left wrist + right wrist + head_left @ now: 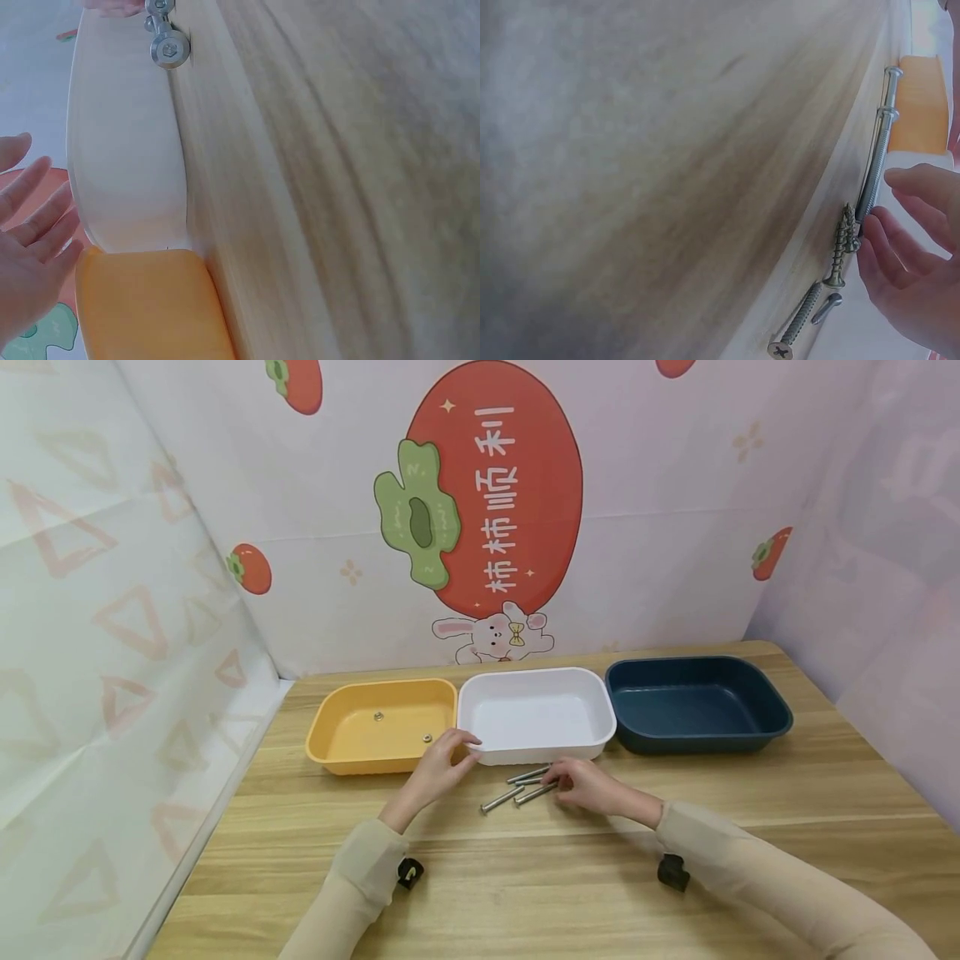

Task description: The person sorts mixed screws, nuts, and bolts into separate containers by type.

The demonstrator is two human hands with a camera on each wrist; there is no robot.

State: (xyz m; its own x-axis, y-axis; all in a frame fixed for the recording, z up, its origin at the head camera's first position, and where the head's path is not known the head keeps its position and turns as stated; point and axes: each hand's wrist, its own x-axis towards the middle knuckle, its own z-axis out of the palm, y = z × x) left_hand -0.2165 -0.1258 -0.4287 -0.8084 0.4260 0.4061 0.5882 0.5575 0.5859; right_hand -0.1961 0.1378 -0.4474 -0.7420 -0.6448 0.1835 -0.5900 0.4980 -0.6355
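Observation:
Several long metal bolts (501,800) lie on the table in front of the white bin (540,753). My right hand (588,787) rests among the fasteners; its thumb and fingers are apart. In the right wrist view, its fingertips are by the ends of the bolts (877,146), beside several pointed screws (802,319) that the hand mostly hides in the head view. My left hand (438,768) hovers at the white bin's front left corner, fingers loosely extended and holding nothing. Its spread fingers also show in the left wrist view, next to the white bin (127,142).
Left of the white bin stands a yellow bin (360,768) with two small metal nuts (378,716) inside. A dark blue bin (697,743) stands at the right. All three line the back of the wooden table (540,893), before a printed cloth backdrop (660,568).

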